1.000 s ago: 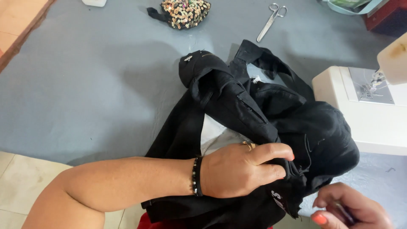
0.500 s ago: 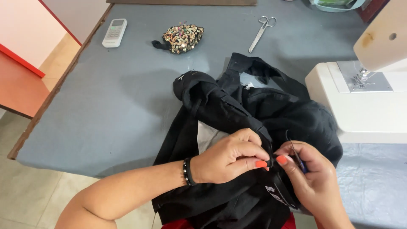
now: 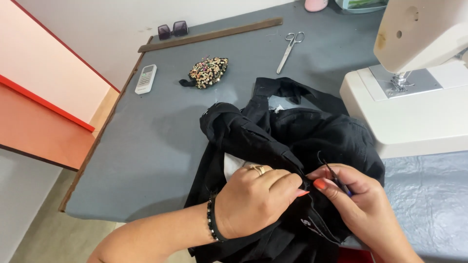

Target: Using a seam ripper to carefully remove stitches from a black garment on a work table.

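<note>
Head view looks down on a wide grey bench (image 3: pixel 161 141) whose left edge meets a pale wall and an orange-red ledge (image 3: pixel 39 131), with beige floor showing below. A white sewing machine (image 3: pixel 414 117) stands at the bench's right side, on a blue-grey plastic sheet (image 3: pixel 429 195). Just left of it lies a crumpled black garment (image 3: pixel 292 141), bunched at the near edge of the bench and hanging partly over it. The left hand (image 3: pixel 256 199), wearing a ring and a dark bead bracelet, has its fingers curled and pressed together, gripping a fold of the garment. The right hand (image 3: pixel 360 204) touches it, pinching a small dark, thin tool (image 3: pixel 339 180) against the cloth. Farther back lie a long wooden ruler (image 3: pixel 209 35), scissors (image 3: pixel 290 48), a pincushion full of pins (image 3: pixel 207 72), a white remote (image 3: pixel 145 78) and dark sunglasses (image 3: pixel 172 30).
</note>
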